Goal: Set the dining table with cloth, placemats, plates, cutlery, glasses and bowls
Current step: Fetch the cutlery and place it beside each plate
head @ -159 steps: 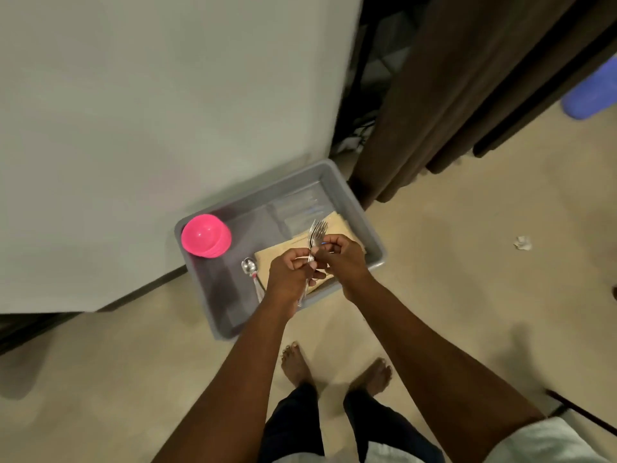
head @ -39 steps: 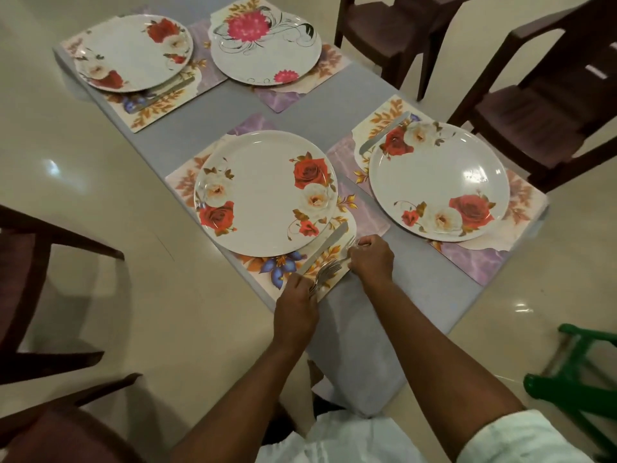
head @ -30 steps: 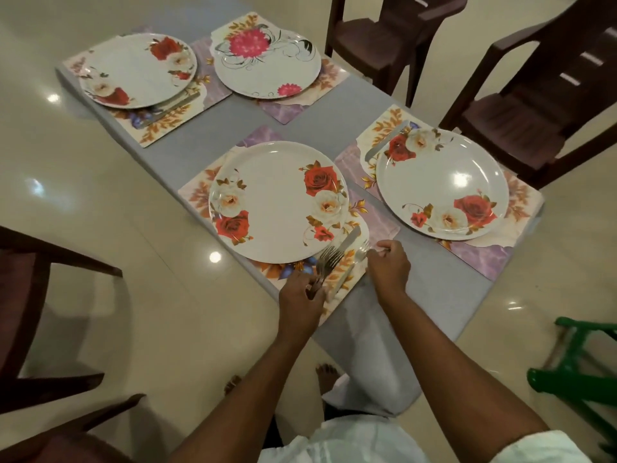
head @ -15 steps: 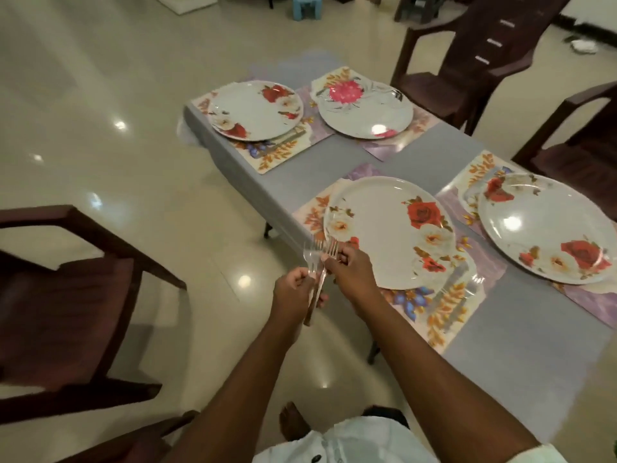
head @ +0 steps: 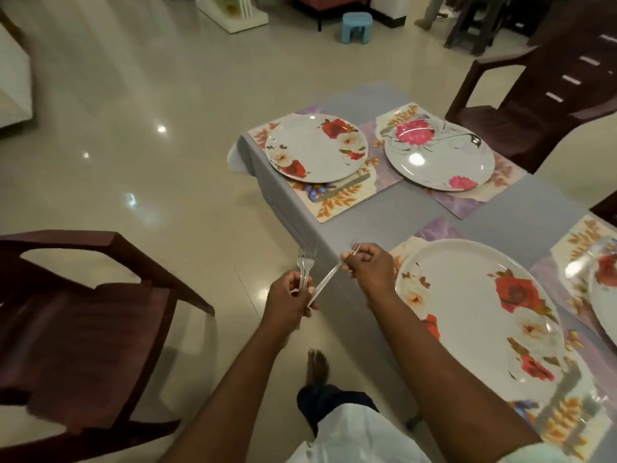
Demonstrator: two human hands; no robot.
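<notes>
A person stands at the edge of a bench (head: 510, 208) draped in grey cloth. The left hand (head: 290, 300) grips upright forks (head: 305, 265); the right hand (head: 369, 269) pinches another fork (head: 329, 279) near its tines. Floral plates (head: 315, 148) sit on placemats (head: 337, 198). A dark chair (head: 83, 315) stands to the left.

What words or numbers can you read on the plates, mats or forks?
None. The plates and placemats carry only flower and leaf patterns, no writing.
The forks in the left hand and right hand are too blurred to show any stamp.
</notes>
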